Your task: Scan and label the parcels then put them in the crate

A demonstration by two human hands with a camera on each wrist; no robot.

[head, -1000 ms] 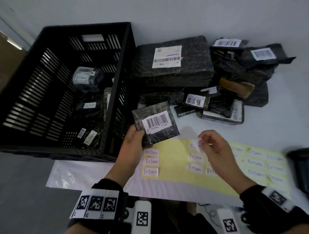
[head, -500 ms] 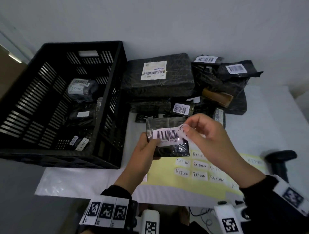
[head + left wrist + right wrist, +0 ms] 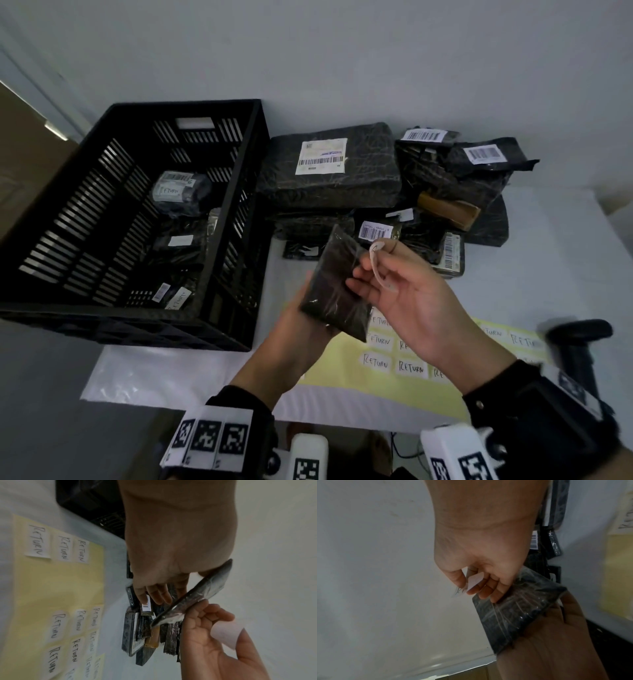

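Now, left hand (image 3: pixel 301 329) clamped round a small black parcel (image 3: pixel 337 291), tilted above the table (image 3: pixel 548 260); right hand (image 3: pixel 407 301) pinching a curled white label (image 3: pixel 376 265), fingertips touching the parcel; black crate (image 3: pixel 239 113) just left, label sheet (image 3: pixel 342 366) below.

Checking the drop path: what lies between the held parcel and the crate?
Nothing. In the head view, only bare white table separates the parcel in the left hand from the crate.
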